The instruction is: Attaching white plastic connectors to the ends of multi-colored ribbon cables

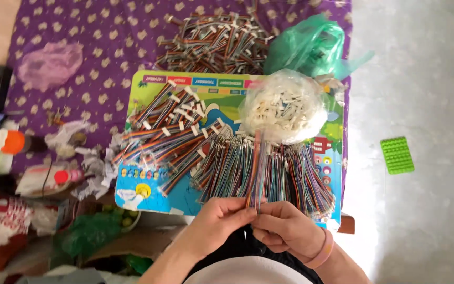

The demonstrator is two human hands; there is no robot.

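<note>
We pinch one strip of coloured wires (257,173) at near edge of board (137,189): left hand (217,218) and right hand (285,226) both closed on its end. Sorting step, we judge; next needs clean separation from wire pile (290,179). Bag of connectors (285,105) at far edge.

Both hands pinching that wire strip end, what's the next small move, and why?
Probably draw the thin multicoloured ribbon wire strip toward the body, free of the loose wire pile: left hand and right hand both pinch its near end, the rest lies across the pile.
</note>
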